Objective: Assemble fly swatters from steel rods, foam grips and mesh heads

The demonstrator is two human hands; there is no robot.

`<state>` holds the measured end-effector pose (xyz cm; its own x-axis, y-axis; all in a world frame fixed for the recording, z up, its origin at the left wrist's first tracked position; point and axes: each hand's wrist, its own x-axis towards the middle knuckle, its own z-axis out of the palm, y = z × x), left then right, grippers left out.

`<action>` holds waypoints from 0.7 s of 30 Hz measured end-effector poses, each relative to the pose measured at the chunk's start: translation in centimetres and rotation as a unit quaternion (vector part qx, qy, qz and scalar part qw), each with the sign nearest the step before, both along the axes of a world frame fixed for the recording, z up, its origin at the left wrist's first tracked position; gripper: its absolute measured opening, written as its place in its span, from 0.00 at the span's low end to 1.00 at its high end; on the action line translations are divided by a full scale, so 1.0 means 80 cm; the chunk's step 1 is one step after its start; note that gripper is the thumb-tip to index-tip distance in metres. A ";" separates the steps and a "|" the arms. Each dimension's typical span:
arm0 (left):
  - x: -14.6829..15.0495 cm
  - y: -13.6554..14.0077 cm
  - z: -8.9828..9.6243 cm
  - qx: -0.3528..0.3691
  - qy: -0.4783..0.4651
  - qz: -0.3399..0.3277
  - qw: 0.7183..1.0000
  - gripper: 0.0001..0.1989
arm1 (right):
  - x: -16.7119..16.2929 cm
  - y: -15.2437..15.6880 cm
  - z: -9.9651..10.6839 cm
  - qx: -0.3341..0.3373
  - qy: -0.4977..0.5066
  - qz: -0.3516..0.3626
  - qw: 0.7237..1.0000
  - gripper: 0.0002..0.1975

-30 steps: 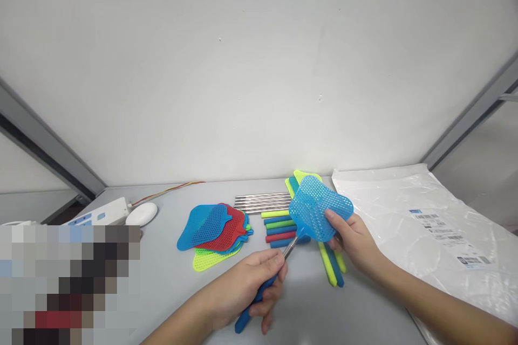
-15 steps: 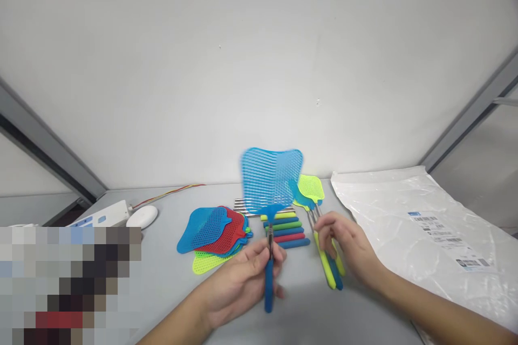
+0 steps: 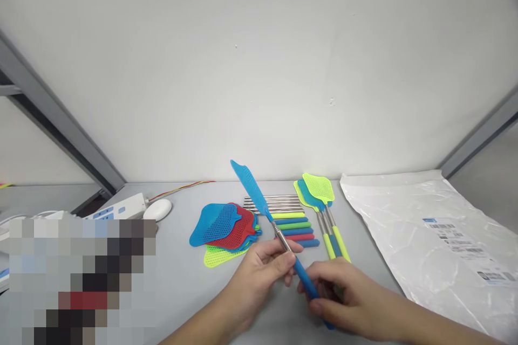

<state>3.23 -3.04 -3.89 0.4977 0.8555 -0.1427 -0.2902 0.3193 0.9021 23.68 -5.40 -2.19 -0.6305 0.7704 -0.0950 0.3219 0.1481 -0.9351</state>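
Both hands hold one blue fly swatter [image 3: 306,276], tilted with its head up and to the left, seen nearly edge-on. My left hand [image 3: 265,269] pinches it where the metal rod meets the blue grip. Lower down, my right hand [image 3: 343,296] is closed around the grip. Behind them lie loose grips [image 3: 297,225] in yellow, blue, green and red, with a row of metal rods [image 3: 279,204] beyond. Left of these is an overlapping pile of swatter heads [image 3: 216,223]. Several whole swatters [image 3: 319,188], yellow and blue, lie together to the right, their lower ends partly behind my right hand.
A white plastic mailing bag [image 3: 396,215] with a label covers the right side of the grey table [image 3: 178,291]. At left are a white power strip [image 3: 121,209], a round white object [image 3: 157,208] and a thin coloured cable [image 3: 182,188]. A white wall [image 3: 259,64] stands behind.
My right hand has come from beside the whole swatters onto the blue grip. The held swatter has turned from facing me to edge-on and leans left. The view has shifted slightly left.
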 end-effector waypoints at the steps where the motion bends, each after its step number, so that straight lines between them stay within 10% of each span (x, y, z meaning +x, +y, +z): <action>1: 0.000 0.000 0.002 0.006 0.005 -0.002 1.000 0.12 | -0.002 -0.001 -0.001 -0.056 0.011 0.003 0.998 0.09; 5: -0.001 0.005 0.013 0.029 0.018 0.054 0.998 0.17 | -0.005 -0.004 -0.008 -0.224 0.049 0.001 0.973 0.11; 21: -0.005 0.019 0.020 -0.005 -0.021 0.163 0.986 0.17 | -0.005 -0.002 -0.016 -0.242 0.069 -0.069 0.965 0.16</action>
